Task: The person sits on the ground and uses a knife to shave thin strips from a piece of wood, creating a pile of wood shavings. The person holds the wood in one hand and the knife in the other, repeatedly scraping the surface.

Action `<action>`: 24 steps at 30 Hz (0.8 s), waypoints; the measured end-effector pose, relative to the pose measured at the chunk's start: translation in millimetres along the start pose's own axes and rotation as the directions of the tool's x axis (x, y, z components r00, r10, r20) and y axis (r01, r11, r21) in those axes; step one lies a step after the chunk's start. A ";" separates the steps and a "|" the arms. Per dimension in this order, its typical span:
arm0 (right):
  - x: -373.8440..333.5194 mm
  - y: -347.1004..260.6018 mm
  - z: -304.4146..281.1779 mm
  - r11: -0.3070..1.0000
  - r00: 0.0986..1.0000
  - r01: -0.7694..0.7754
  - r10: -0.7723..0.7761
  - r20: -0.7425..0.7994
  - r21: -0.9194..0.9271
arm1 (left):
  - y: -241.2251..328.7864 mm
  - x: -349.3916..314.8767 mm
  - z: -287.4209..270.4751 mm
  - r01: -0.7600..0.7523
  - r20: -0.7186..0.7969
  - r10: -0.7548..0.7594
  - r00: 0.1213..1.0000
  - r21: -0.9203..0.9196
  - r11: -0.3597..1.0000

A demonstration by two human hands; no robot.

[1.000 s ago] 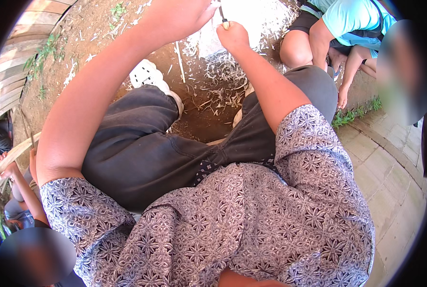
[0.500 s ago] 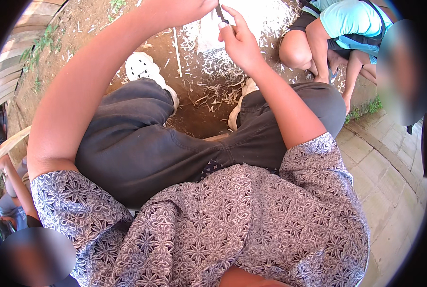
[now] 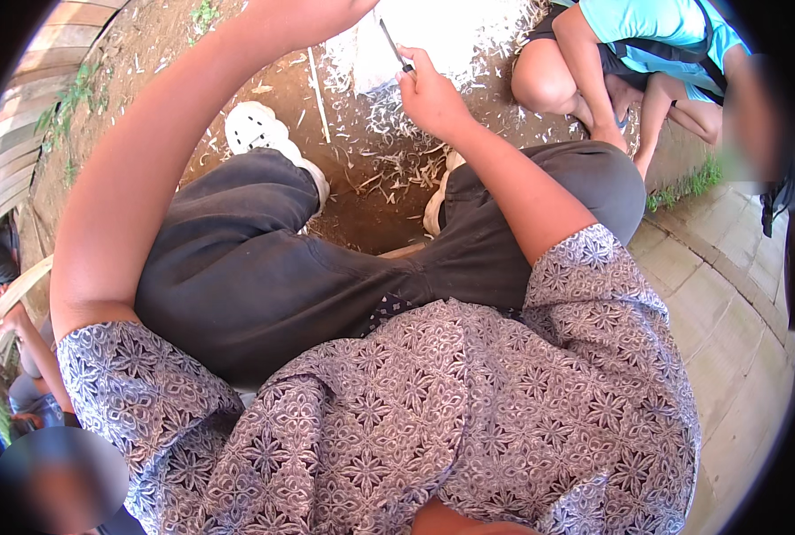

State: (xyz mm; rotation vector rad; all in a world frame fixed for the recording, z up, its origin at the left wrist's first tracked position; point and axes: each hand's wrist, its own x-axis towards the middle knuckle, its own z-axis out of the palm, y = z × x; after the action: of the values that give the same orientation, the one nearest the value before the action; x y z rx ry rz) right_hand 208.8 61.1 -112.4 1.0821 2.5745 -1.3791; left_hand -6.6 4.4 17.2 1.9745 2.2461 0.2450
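So you've got the slim knife [image 3: 389, 38] up over the left part of the white sheet [image 3: 451, 53], close to its near left corner. Long axis runs away from you and leans a bit left, blade end pointing off toward your left hand [image 3: 355, 11]. Your right hand [image 3: 435, 102] is closed around the handle, thumb and forefinger pinching at the dark bit where the blade starts, so most of the handle is hidden.

Your left hand is mostly chopped off by the top of the view, so I can't tell what its fingers are doing or if they're touching the tip. The sheet's so blown out I can't make out anything on it, and its far edge is cut off too.

Pale shavings [image 3: 393, 120] are piled along the sheet's near edge, and a thin pale stick [image 3: 317, 94] lies on the dirt off its left edge. Closer in you've got your white left shoe [image 3: 257, 127], then your dark trousers [image 3: 237, 259]. Past the sheet's right edge there's a crouching person in turquoise [image 3: 660, 31], and far left another person's hand [image 3: 10, 316] is on a pale curved strip [image 3: 19, 287].
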 end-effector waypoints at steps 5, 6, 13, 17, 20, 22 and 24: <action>2.2 -2.4 -6.1 0.999 0.995 -0.033 0.034 0.088 -0.010 | -3.3 -10.9 -7.0 0.048 -0.034 -0.048 0.998 -0.002 0.999; 2.6 -0.8 -7.5 0.998 0.994 -0.047 0.050 0.092 -0.039 | -5.0 -7.4 -5.8 0.046 -0.051 -0.046 0.998 -0.010 0.999; 12.8 13.6 -10.8 0.995 0.993 -0.049 0.057 0.099 -0.083 | -16.2 -6.7 -5.6 0.083 -0.043 -0.085 0.995 -0.052 0.995; 16.6 11.6 -17.2 0.995 0.979 -0.066 0.080 0.189 -0.078 | -20.1 -10.4 3.7 0.115 -0.111 -0.131 0.985 -0.140 0.983; 15.9 11.6 -22.4 0.996 0.972 -0.081 0.088 0.216 -0.043 | -20.6 -9.2 7.4 0.164 -0.028 -0.169 0.985 -0.123 0.979; 14.5 6.4 -31.9 0.977 0.927 -0.211 0.191 0.324 0.026 | -20.6 -8.4 7.3 0.170 -0.028 -0.175 0.984 -0.114 0.979; 15.0 7.2 -36.3 0.956 0.885 -0.289 0.250 0.392 0.043 | -16.7 -9.9 9.0 0.133 -0.120 -0.152 0.981 -0.152 0.979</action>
State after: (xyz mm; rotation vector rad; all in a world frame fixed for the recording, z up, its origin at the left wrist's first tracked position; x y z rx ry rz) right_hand 212.0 99.1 -100.5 1.0135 2.0161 -1.4853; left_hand -19.5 -7.2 4.8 1.7637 2.3632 0.5182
